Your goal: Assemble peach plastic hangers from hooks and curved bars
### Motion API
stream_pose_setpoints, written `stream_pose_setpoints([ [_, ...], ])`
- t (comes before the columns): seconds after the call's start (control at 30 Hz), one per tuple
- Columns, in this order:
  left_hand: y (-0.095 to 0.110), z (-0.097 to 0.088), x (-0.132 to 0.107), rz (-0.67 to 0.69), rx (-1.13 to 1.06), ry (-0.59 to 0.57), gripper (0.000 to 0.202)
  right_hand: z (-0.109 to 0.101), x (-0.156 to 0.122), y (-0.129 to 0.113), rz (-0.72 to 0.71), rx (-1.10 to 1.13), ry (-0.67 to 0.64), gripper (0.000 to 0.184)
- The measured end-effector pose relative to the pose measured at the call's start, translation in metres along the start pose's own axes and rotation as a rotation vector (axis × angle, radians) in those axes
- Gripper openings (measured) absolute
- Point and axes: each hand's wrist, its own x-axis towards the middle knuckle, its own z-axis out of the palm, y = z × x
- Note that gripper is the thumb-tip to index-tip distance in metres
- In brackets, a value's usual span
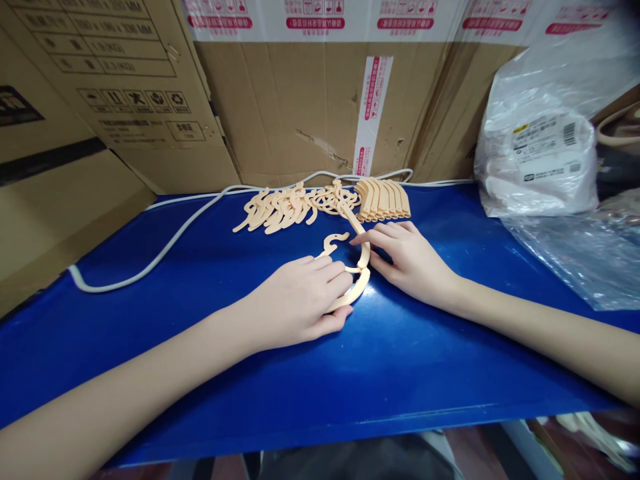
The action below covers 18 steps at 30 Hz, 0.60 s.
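My left hand is closed round a cream plastic hanger part, a curved arm showing past its fingers. A hook sticks out above the knuckles, partly covered by the hand. On the right, my right hand pinches a second curved hanger arm between thumb and fingers. The two arms meet end to end at a joint by the right fingertips; whether they are locked together cannot be seen. The upper end of the second arm reaches toward the piles behind.
Behind the hands on the blue tabletop lie loose hooks, a heap of ring-like pieces and a row of curved arms. A white cable runs along the back, before cardboard boxes. Plastic-wrapped goods stand right.
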Motion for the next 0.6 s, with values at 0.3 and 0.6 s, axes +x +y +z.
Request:
stream_pose_setpoints([
  [0.3,0.0025,-0.0004,0.0005,0.006,-0.039,-0.006,0.016,0.0011,0.0014,0.0055,-0.016,-0.023,0.094,0.025],
  [0.6,0.0053,0.0007,0.0012,-0.027,-0.06,-0.039,0.017,-0.0076,0.0004,-0.0045,-0.259,-0.025,0.163,0.025],
])
